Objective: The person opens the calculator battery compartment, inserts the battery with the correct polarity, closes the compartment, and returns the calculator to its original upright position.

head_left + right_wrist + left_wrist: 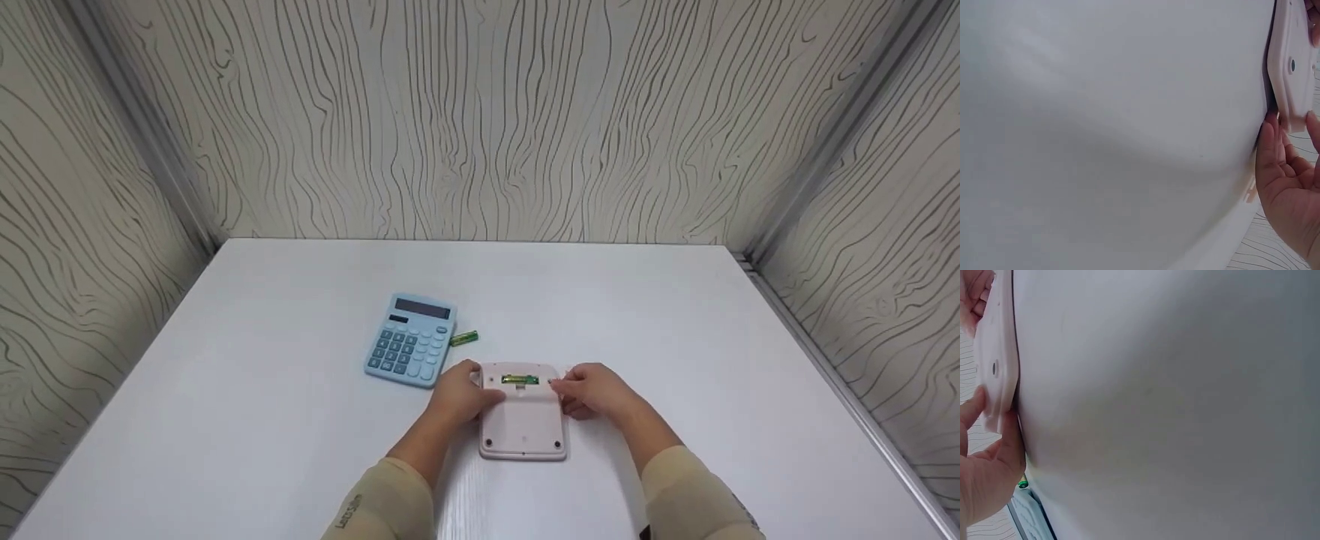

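A pink calculator [523, 424] lies face down on the white table, with a green battery [520, 380] showing in the opening on its back. My left hand [459, 394] grips its left edge, thumb on the back and fingers at the side, as the left wrist view also shows [991, 481]. At the opposite edge, my right hand [596, 391] holds the calculator near its upper right corner; in the right wrist view its thumb [1312, 126] is on the back and the fingers are at the edge. Beyond that hand lies a small pinkish piece [1251, 191], partly hidden.
To the left of the pink calculator, a blue calculator [411, 341] lies face up, slightly turned. A loose green battery [464, 338] lies against its right side. Wood-patterned panels [465, 120] stand behind and on both sides of the white table [262, 420].
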Tool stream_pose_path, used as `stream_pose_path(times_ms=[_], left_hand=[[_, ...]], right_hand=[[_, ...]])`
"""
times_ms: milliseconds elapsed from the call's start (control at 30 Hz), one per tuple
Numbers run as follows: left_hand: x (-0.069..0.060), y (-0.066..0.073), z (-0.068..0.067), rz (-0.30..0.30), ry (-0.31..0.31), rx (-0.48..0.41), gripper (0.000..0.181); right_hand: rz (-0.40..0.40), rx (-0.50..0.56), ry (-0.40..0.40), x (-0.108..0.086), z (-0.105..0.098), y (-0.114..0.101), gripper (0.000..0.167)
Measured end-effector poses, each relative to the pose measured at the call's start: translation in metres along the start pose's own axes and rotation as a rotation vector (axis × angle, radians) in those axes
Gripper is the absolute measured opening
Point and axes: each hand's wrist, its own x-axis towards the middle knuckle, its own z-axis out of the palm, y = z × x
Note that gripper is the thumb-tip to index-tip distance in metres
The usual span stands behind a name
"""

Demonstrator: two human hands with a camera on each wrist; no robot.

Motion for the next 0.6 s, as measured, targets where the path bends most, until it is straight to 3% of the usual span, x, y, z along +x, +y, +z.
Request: stream_pose_path(times_ms=[133, 233, 400, 500, 600], left_hand=[[-0.001, 0.003, 0.000, -0.013, -0.005, 0.012, 0.062], [-0.001, 0.006, 0.001, -0.036, -0.005, 0.022, 0.062], [-0.001, 0.005, 0.001, -0.013, 0.001, 0.035, 0.060], [-0.002, 0.004, 0.000, 0.010, 0.001, 0.040, 0.059], [-0.002, 0.005, 0.000, 0.000, 0.003, 0.042, 0.059]], right_hand=[[-0.052, -0.017, 0.078, 0.002, -0.013, -0.004, 0.014], [-0.151, -0.107, 0.185, 0.003, -0.021, -0.003, 0.009], [-0.291, -0.445, 0.330, 0.007, -0.023, 0.006, 0.011], [-0.306, -0.620, 0.324, 0.008, -0.018, 0.009, 0.024], [-0.316, -0.730, 0.311, 0.007, -0.014, 0.012, 0.028]])
